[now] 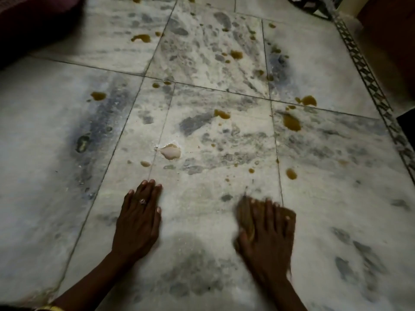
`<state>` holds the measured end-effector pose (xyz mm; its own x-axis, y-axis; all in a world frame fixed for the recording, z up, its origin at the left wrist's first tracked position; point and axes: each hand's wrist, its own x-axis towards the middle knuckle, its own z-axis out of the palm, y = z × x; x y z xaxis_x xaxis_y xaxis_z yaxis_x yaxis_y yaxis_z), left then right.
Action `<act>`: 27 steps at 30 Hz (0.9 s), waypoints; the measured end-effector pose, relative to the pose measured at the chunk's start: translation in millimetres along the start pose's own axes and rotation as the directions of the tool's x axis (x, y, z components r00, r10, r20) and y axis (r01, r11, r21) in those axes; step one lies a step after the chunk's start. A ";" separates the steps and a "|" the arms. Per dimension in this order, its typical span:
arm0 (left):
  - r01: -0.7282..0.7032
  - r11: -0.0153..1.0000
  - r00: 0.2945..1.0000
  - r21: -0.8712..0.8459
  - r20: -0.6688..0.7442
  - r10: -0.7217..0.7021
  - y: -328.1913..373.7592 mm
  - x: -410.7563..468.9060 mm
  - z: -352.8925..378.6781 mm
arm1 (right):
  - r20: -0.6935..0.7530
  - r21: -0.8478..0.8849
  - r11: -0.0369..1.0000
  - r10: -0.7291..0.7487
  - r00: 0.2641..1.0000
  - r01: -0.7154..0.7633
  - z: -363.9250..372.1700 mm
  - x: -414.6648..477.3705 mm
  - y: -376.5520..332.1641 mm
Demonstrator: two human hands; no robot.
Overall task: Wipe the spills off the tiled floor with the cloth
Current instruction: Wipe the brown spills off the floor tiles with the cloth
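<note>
My right hand (pixel 267 232) presses flat on a brown cloth (pixel 246 212) on the grey-white marble tiled floor (pixel 202 209); the cloth shows past the fingers and thumb side, and the hand is motion-blurred. My left hand (pixel 138 221), wearing a ring, rests palm-down on the floor, holding nothing. Several brown spills dot the tiles ahead: one drop (pixel 291 173) just beyond the right hand, a larger one (pixel 291 122) farther out, another (pixel 98 95) at left. A pale puddle (pixel 170 151) lies ahead of the left hand.
A patterned border strip (pixel 368 79) runs along the floor's right side, with a reddish-brown surface (pixel 388 41) beyond it. A dark object (pixel 307 4) stands at the top right. Dark maroon fabric (pixel 29 21) fills the top left corner.
</note>
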<state>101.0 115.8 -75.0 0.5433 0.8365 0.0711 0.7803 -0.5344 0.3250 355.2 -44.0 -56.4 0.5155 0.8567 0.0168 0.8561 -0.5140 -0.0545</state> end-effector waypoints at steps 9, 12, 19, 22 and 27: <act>0.049 0.999 0.999 0.007 0.024 -0.049 -0.7 2.5 -3.5 | 0.076 0.085 0.957 -0.285 0.956 0.278 10.7 50.7 -115.4; 0.023 1.000 1.000 0.012 0.003 -0.023 -2.0 1.5 -8.4 | 0.036 0.080 0.913 -0.404 0.914 0.400 4.3 -12.8 -58.7; 0.153 0.988 0.988 0.017 -0.022 -0.152 20.0 2.9 -0.2 | 0.026 -0.002 0.954 0.299 0.954 -0.299 -2.9 36.2 80.8; 0.139 0.990 0.990 -0.002 -0.033 -0.139 22.8 3.4 3.1 | 0.063 0.050 0.883 0.464 0.884 -0.467 -4.0 126.9 73.8; 0.176 0.984 0.983 -0.030 -0.042 -0.177 28.6 9.0 4.0 | 0.045 0.112 0.984 0.137 0.990 -0.141 2.8 197.6 -31.5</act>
<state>129.4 107.6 -68.8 0.3826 0.9225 0.0522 0.8543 -0.3747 0.3603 430.0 141.6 -54.2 0.6255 0.7793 -0.0362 0.7650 -0.6218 -0.1674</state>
